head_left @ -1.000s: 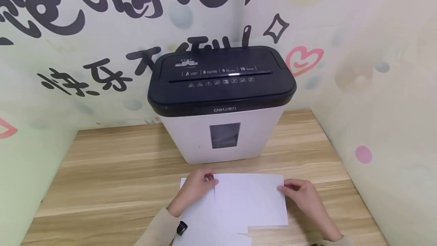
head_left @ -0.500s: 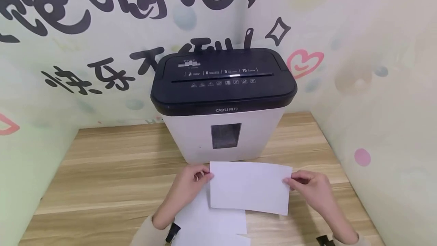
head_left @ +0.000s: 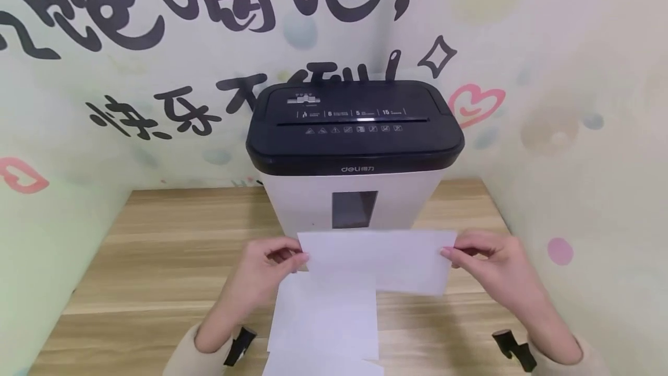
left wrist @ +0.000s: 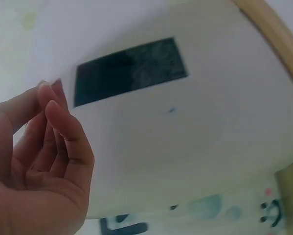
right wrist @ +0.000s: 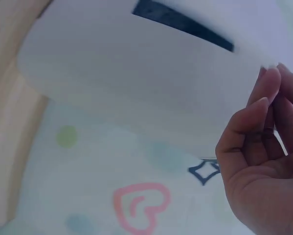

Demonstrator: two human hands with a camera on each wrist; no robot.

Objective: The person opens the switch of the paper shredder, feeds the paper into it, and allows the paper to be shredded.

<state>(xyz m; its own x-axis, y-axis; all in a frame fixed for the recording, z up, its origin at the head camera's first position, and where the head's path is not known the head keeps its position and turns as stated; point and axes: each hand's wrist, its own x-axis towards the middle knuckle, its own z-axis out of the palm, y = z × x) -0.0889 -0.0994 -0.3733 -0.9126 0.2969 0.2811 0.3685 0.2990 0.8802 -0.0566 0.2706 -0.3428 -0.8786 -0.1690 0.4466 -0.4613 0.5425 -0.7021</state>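
Note:
Between my two hands a white sheet of paper is stretched level, raised over the table in front of the shredder. My left hand pinches its left edge between thumb and fingers; my right hand pinches the right edge the same way. Behind the sheet stands a paper shredder with a black top, a long feed slot and a white bin; the sheet overlaps the bin's lower front in the head view. More white paper lies on the table below the held sheet. The left wrist view shows the curled left fingers beside the bin.
The wooden table runs up to walls on the left, back and right. The back wall carries large black lettering, and a pink heart is drawn to the right of the shredder. Dark straps sit at both wrists.
Both hands have lifted the held sheet off the other paper, up and forward toward the shredder, and have spread a little apart. The other paper stays on the table. The head view has shifted slightly.

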